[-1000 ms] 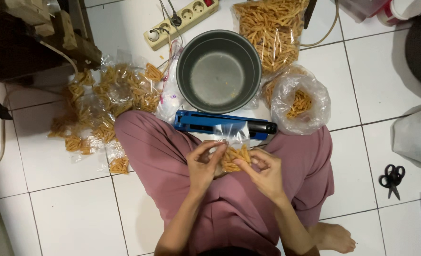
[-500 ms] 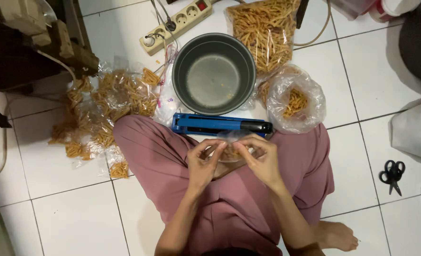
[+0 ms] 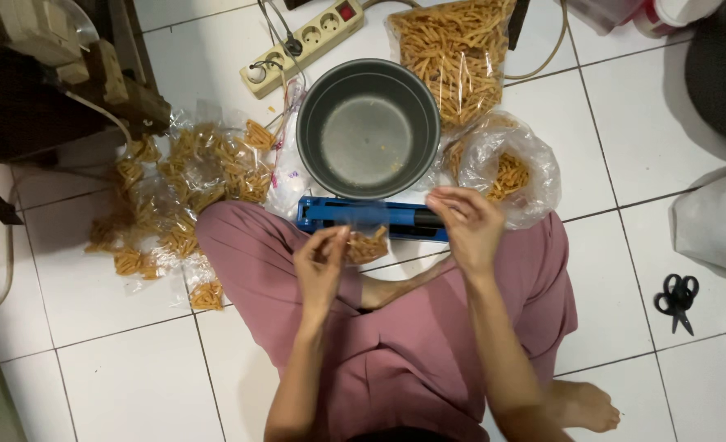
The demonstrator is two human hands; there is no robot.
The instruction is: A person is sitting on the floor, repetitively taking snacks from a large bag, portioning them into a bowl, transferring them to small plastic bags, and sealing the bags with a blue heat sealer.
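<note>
Snack packet (image 3: 368,244) pinched by left hand (image 3: 320,266), right hand (image 3: 465,225) apart.

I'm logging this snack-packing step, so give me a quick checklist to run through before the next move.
1. Small snack bag held: ok, left hand grips it.
2. Right hand free: ok, open above the blue sealer, holding nothing.
3. Sealer within reach: ok, it lies just ahead of the knees.
4. Sealer powered: cannot tell; the power strip has a plug in it, the cord's path is unclear.
5. Bag mouth folded flat: cannot tell, too small.
6. Metal pot: nearly empty.
</note>
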